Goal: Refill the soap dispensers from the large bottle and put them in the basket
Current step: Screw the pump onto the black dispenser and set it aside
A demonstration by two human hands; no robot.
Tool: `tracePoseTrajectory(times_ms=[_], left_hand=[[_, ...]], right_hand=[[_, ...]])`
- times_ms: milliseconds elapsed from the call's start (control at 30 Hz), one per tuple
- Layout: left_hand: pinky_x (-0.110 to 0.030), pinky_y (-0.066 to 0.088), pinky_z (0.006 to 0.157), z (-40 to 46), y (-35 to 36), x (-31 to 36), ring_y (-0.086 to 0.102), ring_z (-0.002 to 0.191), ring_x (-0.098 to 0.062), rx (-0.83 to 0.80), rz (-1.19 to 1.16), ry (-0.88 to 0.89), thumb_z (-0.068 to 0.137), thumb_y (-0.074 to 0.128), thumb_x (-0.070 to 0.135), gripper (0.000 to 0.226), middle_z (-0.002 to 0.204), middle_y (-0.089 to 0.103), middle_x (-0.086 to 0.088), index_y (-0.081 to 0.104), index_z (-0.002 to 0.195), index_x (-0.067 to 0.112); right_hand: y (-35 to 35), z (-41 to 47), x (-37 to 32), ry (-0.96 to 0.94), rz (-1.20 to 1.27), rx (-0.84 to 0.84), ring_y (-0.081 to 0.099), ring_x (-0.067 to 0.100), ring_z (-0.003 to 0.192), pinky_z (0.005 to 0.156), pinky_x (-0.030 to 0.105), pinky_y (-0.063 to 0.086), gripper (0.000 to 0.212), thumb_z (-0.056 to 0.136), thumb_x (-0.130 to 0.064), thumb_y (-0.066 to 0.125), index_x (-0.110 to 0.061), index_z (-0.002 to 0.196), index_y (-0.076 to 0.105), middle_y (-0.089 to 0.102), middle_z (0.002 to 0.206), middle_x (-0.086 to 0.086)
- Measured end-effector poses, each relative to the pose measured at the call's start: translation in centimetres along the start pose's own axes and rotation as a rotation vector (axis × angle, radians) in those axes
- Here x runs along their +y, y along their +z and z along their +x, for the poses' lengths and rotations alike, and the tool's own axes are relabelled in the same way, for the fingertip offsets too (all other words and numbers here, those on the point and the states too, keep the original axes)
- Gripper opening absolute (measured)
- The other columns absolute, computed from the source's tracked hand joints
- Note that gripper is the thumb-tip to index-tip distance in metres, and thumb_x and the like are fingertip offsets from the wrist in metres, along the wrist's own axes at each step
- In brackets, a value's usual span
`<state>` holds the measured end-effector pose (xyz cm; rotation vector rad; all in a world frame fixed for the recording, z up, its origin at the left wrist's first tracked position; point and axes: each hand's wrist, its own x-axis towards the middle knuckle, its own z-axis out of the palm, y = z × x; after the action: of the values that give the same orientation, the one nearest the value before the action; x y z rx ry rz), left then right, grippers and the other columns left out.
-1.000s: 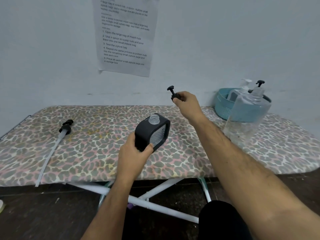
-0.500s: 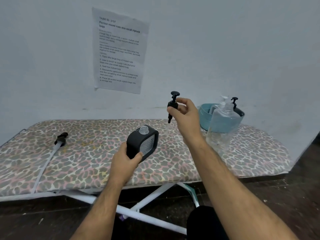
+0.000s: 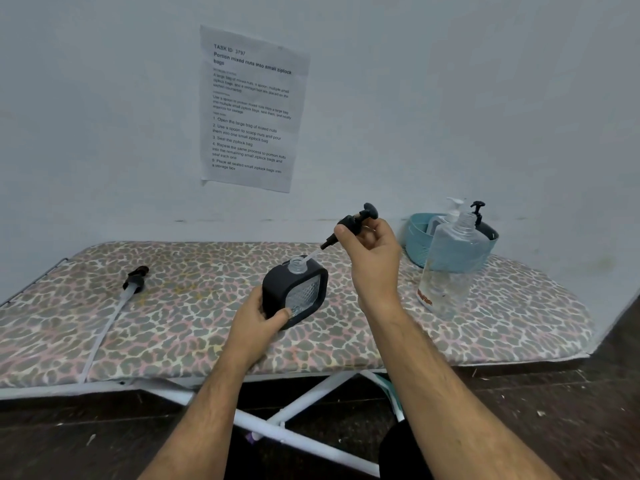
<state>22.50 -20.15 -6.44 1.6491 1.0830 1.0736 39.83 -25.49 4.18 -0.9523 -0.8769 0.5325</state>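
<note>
Head view: right hand [image 3: 372,252] pinching the black pump head [image 3: 353,221], threading its dip tube into the open neck of the black-framed dispenser [image 3: 296,289] gripped below by the left hand [image 3: 258,315]; keeping tube plumb, then twisting down. Beyond the right fingers, standing uncapped, the large bottle [image 3: 450,268] crowding the basket [image 3: 420,237]; lying far left, its long-tubed pump [image 3: 133,282].

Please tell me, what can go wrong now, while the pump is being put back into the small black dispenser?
1. The right hand holds the pump tilted, with only the tip of its tube at the dispenser neck; it may miss or bend.
2. The left hand grips the dispenser low and leaning, so it could slip or spill.
3. The large bottle stands uncapped by the right forearm and might be knocked over.
</note>
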Motion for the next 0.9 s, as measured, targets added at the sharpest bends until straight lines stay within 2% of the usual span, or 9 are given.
tracePoseTrajectory(times_ms=[100, 267, 367, 567, 733, 900], left_hand=[[-0.027, 0.050, 0.090, 0.1, 0.0, -0.2, 0.061, 0.106, -0.002, 0.002, -0.003, -0.004, 0.086, 0.071, 0.015, 0.048, 0.113, 0.061, 0.019, 0.047, 0.123, 0.035], [-0.028, 0.051, 0.091, 0.3, 0.0, -0.5, 0.062, 0.105, -0.003, 0.000, -0.004, 0.004, 0.086, 0.071, 0.014, 0.048, 0.113, 0.062, 0.018, 0.047, 0.121, 0.035], [-0.025, 0.051, 0.087, 0.4, 0.0, -0.6, 0.062, 0.106, -0.002, 0.000, -0.011, -0.001, 0.085, 0.072, 0.015, 0.050, 0.113, 0.062, 0.020, 0.046, 0.122, 0.038], [-0.033, 0.050, 0.097, 0.5, -0.1, -1.0, 0.061, 0.110, -0.004, -0.010, -0.010, -0.010, 0.076, 0.072, 0.032, 0.055, 0.117, 0.062, 0.021, 0.047, 0.123, 0.041], [-0.034, 0.050, 0.097, 0.5, -0.1, -1.0, 0.061, 0.108, -0.002, -0.010, -0.002, -0.001, 0.083, 0.072, 0.022, 0.049, 0.116, 0.063, 0.020, 0.048, 0.123, 0.039], [-0.031, 0.051, 0.092, 0.6, -0.2, -1.1, 0.062, 0.107, -0.003, -0.017, -0.004, -0.005, 0.082, 0.073, 0.025, 0.048, 0.116, 0.063, 0.019, 0.049, 0.121, 0.041]], right_hand=[[0.4, 0.3, 0.1, -0.005, -0.010, -0.010, 0.070, 0.014, 0.091, 0.083, 0.025, 0.055, 0.019, 0.084, -0.011, 0.075, -0.016, 0.100, 0.064, 0.074, 0.097, 0.005], [1.0, 0.9, 0.9, -0.013, -0.117, -0.039, 0.070, 0.014, 0.094, 0.092, 0.039, 0.056, 0.023, 0.081, -0.017, 0.077, -0.018, 0.101, 0.066, 0.074, 0.097, 0.000], [1.4, 1.0, 1.6, -0.006, -0.191, -0.060, 0.070, 0.014, 0.094, 0.091, 0.042, 0.056, 0.023, 0.079, -0.021, 0.078, -0.020, 0.100, 0.066, 0.074, 0.096, -0.004], [2.3, 1.0, 2.7, -0.006, -0.334, -0.121, 0.068, 0.005, 0.091, 0.087, 0.033, 0.056, 0.025, 0.078, -0.022, 0.079, -0.022, 0.099, 0.066, 0.072, 0.094, -0.010], [2.8, 1.0, 2.9, -0.021, -0.450, -0.218, 0.065, -0.004, 0.088, 0.078, 0.016, 0.051, 0.028, 0.079, -0.024, 0.079, -0.021, 0.104, 0.066, 0.070, 0.094, -0.015], [3.2, 1.7, 2.7, -0.010, -0.539, -0.287, 0.065, 0.001, 0.093, 0.083, 0.022, 0.051, 0.030, 0.078, -0.025, 0.078, -0.020, 0.105, 0.066, 0.071, 0.098, -0.011]])
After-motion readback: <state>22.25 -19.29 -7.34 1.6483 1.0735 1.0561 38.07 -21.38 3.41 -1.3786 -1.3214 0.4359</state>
